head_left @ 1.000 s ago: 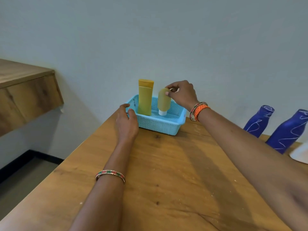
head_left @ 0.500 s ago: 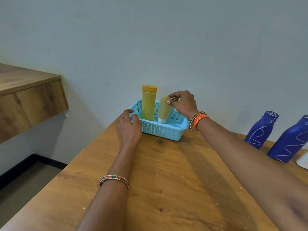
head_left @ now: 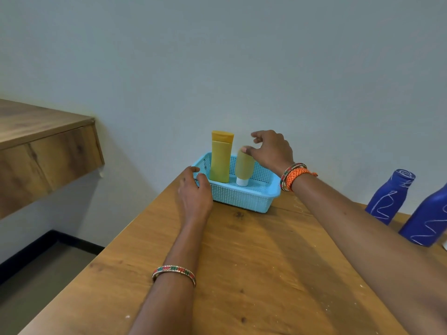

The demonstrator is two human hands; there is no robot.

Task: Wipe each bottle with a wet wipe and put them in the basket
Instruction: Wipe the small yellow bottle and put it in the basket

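A light blue mesh basket [head_left: 244,198] sits at the far end of the wooden table [head_left: 254,267], against the wall. Inside it stand a tall yellow bottle [head_left: 221,158] and, to its right, a small olive-yellow tube [head_left: 243,166] upside down on its white cap. My right hand [head_left: 272,151] hovers over the tube with fingers spread; only the thumb tip touches the tube's top. My left hand [head_left: 195,193] holds the basket's near left corner, thumb on the front wall. No wipe is visible.
Two dark blue bottles with white scribbles [head_left: 390,197] [head_left: 429,218] stand at the table's right side near the wall. A wooden shelf [head_left: 48,151] juts from the wall on the left, above the floor. The table's left edge drops to the floor.
My right hand has opened and lifted off the small tube, which now stands in the basket on its own. The left hand stays at the basket's corner.
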